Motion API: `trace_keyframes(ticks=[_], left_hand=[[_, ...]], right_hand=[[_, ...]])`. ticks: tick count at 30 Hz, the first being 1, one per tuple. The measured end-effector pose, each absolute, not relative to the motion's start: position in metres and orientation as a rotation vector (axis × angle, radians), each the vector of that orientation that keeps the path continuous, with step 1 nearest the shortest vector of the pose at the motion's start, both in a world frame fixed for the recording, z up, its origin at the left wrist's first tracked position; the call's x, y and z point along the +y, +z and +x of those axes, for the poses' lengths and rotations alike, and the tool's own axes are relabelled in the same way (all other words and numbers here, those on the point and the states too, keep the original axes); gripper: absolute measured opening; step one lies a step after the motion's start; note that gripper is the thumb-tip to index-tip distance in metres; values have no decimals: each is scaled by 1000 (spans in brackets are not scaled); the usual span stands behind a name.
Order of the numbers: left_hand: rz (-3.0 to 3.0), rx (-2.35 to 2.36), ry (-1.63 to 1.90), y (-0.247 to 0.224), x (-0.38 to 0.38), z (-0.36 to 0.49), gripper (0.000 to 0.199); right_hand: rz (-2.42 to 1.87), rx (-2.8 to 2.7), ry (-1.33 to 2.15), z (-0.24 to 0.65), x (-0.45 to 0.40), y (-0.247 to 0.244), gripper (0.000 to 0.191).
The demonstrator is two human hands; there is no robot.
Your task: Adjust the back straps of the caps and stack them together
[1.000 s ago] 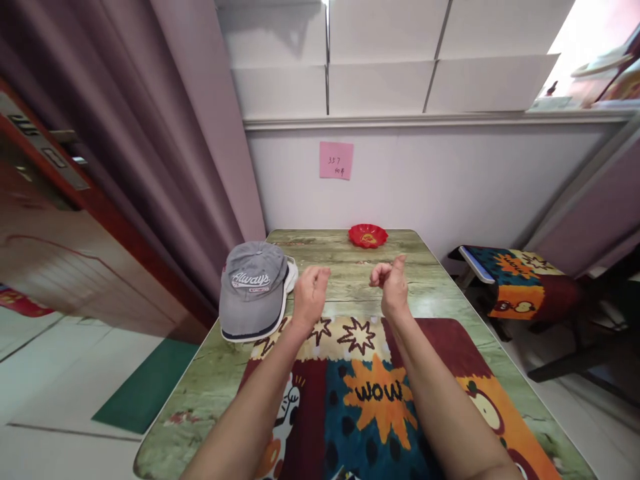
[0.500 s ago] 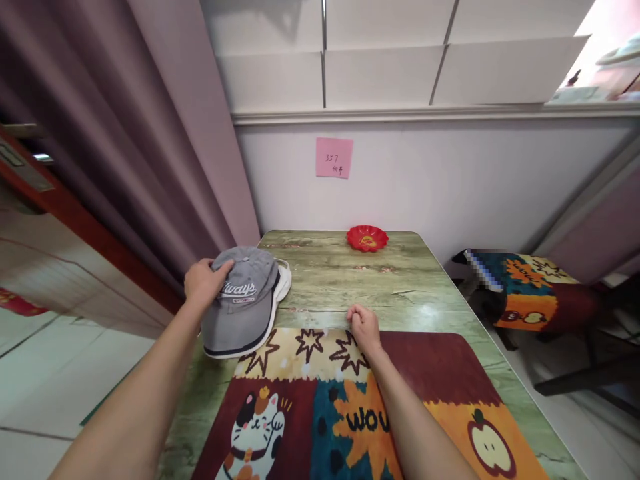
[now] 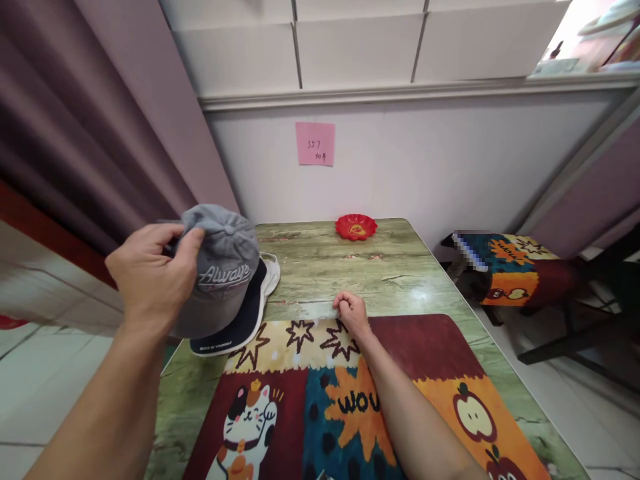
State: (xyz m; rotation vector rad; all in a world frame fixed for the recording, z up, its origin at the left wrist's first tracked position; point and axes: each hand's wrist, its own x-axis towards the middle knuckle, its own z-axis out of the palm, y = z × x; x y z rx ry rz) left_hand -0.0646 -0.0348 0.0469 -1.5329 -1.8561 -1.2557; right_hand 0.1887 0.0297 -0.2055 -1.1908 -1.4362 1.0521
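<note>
Pinched at its crown between the thumb and fingers of my left hand (image 3: 155, 267) is a grey baseball cap (image 3: 227, 250) with white "Always" lettering. It is raised at the table's left side, its brim pointing down toward me. Under and behind it shows a navy-and-white cap (image 3: 225, 339), mostly hidden by the grey one. My right hand (image 3: 351, 312) rests loosely curled at the far edge of the patterned mat (image 3: 420, 350), and I see nothing in its fingers.
A red scalloped dish (image 3: 356, 227) stands near the back of the wood-patterned table (image 3: 310, 257). A pink note (image 3: 315, 144) is stuck on the wall. Purple curtains (image 3: 135, 120) hang at the left. A stool with a patterned cover (image 3: 520, 273) is at the right.
My left hand has lifted the grey cap up and toward me, off the navy-and-white cap, which now shows more. My right hand stays at the mat's edge. The view has shifted slightly.
</note>
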Motion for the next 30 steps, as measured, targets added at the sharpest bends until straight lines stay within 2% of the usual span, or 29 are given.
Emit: trace_keyframes(ticks=[3,7,9,12,16,18,21,24,28,30], left_hand=[[-1686,-1804,-1389,58,-46,-28,27],[-1876,-1855,-1619,35,-28,2,19],[-1973,-1897,-1656,17,-12,14,16],[-2052,-1908,-1712,-1,6,30,13],[-2098,-1749,-1868,0,17,43,15],[-2135,-1625,-1908,2,21,45,15],[-2184,-1493,-1911,-13,24,43,11],[-2162,-1620,-1842,-59,23,35,10],[-2233,-1929,-1494,-142,10,23,23],[-2277,-2016,-1370,-175,0,19,31]], right_hand=[[-1016,-1363,1303,188,24,-200,24],[-607,-1180,1936,191,18,-198,49],[-529,-1138,2048,193,18,-200,45],[-538,-1079,2008,201,24,-199,36],[-476,-935,1927,214,33,-184,27],[-402,-892,1846,219,35,-173,30],[-404,-889,1676,223,39,-163,45],[-576,-916,1487,227,46,-168,53],[-870,-1012,1259,234,61,-193,64],[-1024,-1073,1147,236,66,-206,61]])
